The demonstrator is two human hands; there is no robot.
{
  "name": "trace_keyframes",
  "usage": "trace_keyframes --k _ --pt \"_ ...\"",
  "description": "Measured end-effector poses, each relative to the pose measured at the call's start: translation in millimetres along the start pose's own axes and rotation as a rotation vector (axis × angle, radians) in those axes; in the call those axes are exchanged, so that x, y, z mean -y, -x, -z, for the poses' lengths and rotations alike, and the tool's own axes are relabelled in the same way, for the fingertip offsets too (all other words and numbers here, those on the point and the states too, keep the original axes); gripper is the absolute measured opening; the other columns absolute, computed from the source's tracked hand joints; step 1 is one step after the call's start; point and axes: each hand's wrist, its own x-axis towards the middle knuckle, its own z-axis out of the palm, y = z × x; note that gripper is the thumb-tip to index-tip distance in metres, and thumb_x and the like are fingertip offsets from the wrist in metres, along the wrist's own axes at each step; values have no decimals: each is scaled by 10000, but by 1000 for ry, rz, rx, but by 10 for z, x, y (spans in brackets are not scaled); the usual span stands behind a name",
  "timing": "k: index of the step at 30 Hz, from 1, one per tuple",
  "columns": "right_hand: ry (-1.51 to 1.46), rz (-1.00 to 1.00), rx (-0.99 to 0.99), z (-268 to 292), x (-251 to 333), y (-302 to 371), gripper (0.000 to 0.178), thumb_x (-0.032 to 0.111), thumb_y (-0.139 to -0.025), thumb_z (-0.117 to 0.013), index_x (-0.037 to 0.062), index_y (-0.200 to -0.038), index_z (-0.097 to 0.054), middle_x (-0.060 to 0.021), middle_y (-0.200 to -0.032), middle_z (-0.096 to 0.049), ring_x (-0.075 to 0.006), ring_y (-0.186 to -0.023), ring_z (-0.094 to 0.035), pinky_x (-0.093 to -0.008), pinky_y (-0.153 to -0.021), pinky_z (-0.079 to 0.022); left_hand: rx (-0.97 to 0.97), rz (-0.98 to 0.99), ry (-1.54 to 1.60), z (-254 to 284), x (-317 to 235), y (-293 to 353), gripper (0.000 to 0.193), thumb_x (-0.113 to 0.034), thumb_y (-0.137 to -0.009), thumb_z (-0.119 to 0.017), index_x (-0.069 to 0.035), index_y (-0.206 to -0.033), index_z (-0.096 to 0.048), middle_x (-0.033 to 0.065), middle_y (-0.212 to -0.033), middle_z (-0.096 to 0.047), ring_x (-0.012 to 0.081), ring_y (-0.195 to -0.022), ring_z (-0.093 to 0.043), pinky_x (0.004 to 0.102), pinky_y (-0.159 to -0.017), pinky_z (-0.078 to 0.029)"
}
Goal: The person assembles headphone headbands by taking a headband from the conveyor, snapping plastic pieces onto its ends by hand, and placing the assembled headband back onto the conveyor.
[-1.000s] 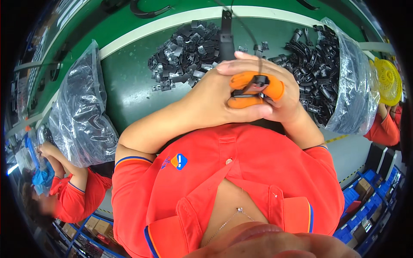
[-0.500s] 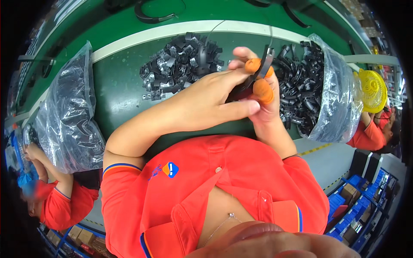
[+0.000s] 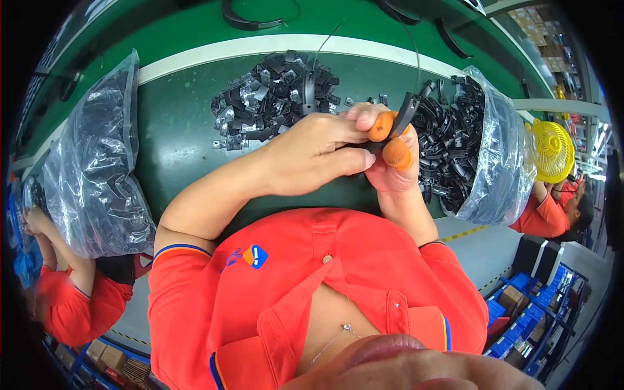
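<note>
Both of my hands hold a curved black headband [image 3: 406, 116] in front of my chest. Its far end rises past the fingers, and a second upright black end stands behind my left hand, with thin wires arching up from the ends. My left hand [image 3: 318, 156] is closed on it, thumb pressing from the near side. My right hand [image 3: 393, 175] grips the band's right portion. Orange finger cots [image 3: 396, 153] cover fingertips there. The middle of the band is hidden by the hands. A heap of small black and clear parts [image 3: 260, 97] lies just beyond my left forearm.
Black curved parts [image 3: 448, 143] spill from a clear plastic bag [image 3: 504, 156] at right. Another clear bag [image 3: 94, 162] stands at left. Beyond the white rail [image 3: 260, 47], similar headbands [image 3: 250, 23] lie on a green belt. Co-workers sit at both sides; a yellow fan [image 3: 552, 151] is at right.
The headband has been lowered slightly toward me and its right end has tilted. My fingers have closed in more tightly around it, and the left hand has shifted a little.
</note>
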Motion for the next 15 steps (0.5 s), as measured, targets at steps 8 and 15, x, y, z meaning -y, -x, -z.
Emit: trace_keyframes --k 8,15 --pt "12 20 -7 -32 49 9 397 338 -847 -582 -19 -1020 -582 -133 -1053 -573 -233 -1038 -515 -365 -907 -406 135 -47 238 61 197 -54 361 -249 -880 -536 33 -1105 -534 99 -926 -578 143 -844 -535 282 -765 -437" --pt "253 -161 -176 -225 237 -84 493 400 -875 -508 -23 -1125 -547 -142 -1159 -521 -115 -713 -547 -213 -640 -448 -162 -5 171 -127 108 -42 388 -338 -944 -408 12 -1106 -456 91 -831 -530 147 -726 -515 270 -696 -435"
